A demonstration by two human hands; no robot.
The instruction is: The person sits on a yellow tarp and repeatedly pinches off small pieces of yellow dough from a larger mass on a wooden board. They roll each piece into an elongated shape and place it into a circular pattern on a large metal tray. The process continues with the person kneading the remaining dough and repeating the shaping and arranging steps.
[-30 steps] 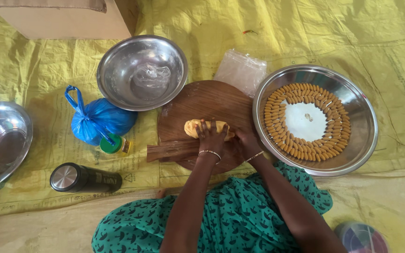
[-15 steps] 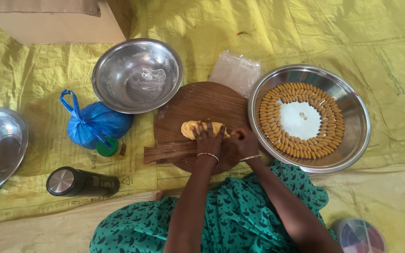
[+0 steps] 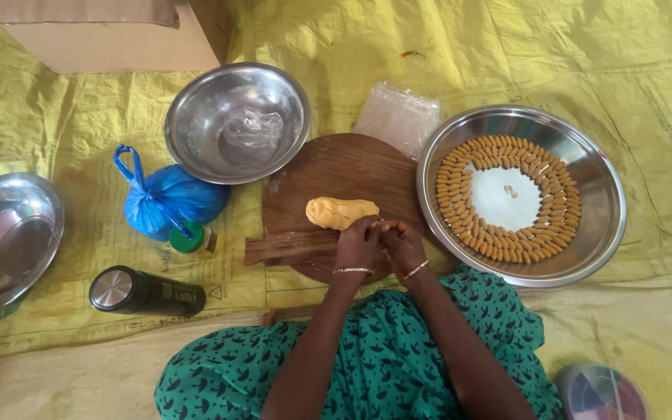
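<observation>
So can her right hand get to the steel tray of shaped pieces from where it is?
Probably yes. The right hand is on the wooden board, beside the steel tray, with nothing lying between them.

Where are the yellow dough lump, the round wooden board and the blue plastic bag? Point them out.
yellow dough lump (image 3: 341,212), head view, middle of its top.
round wooden board (image 3: 336,167), head view, bare upper surface.
blue plastic bag (image 3: 173,202), head view, bulging body.
</observation>
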